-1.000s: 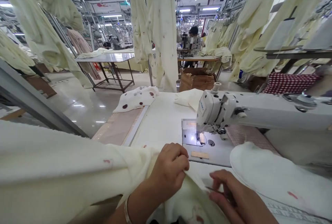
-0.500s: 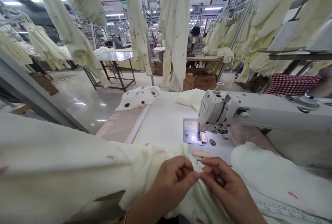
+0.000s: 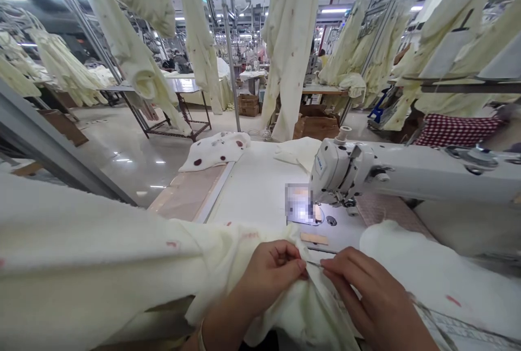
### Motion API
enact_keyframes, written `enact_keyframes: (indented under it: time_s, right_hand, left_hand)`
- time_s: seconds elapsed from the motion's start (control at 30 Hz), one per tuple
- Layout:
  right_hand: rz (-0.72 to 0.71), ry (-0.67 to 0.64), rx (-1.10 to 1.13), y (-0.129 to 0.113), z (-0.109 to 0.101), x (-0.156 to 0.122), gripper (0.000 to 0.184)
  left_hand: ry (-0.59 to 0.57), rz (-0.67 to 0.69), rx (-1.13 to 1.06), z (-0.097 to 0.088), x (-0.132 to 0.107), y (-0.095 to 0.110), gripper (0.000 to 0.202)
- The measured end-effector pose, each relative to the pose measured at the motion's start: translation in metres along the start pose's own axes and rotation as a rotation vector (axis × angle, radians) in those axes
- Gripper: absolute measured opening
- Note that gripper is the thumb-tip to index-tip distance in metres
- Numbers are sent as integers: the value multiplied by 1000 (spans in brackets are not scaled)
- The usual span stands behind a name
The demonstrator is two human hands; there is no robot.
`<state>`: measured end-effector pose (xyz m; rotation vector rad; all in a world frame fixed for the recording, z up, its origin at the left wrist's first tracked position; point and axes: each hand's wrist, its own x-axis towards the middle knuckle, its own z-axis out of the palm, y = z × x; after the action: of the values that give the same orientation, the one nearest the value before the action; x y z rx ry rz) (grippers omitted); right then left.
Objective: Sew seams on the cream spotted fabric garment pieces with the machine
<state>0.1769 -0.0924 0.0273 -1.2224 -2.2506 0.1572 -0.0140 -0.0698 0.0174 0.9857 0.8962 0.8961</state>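
My left hand (image 3: pixel 271 272) is closed in a pinch on the edge of a cream fleece garment piece (image 3: pixel 220 264) with faint reddish prints. The cloth spreads from the left side of the view and hangs down in front of me. My right hand (image 3: pixel 366 286) is closed, thumb against fingertips, on a thin dark rod-like thing (image 3: pixel 315 263). Its tip reaches the cloth at my left fingertips; its kind is too small to tell. Just beyond both hands stands a white sewing machine (image 3: pixel 407 169), its needle area lit and blurred out.
A white cloth piece (image 3: pixel 439 280) lies right of my hands. On the table's far left is a dark-spotted white cloth (image 3: pixel 215 151). Cream garments (image 3: pixel 291 47) hang beyond the table. Thread cones (image 3: pixel 445 52) stand at right, above a red checked cloth (image 3: pixel 459 129).
My right hand has drawn away to the right from my left fingertips, and the thin dark thing now shows between them. My left hand still pinches the cloth. The view has shifted slightly.
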Motion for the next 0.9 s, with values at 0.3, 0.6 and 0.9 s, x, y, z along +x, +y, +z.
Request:
enact_keyframes:
  time_s: [0.3,0.6,0.9]
  right_hand:
    - [-88,41,-167,3,-2,0,16]
    - [-103,18,-235,5,-3,-1,17]
    - [-24,18,-26,4,2,-2,12]
  left_hand:
    - [12,-26,-60,0,2,-2,25]
    - [8,-27,-54,0,3,-3,21]
    - [5,-32,-57,0,1,0,22]
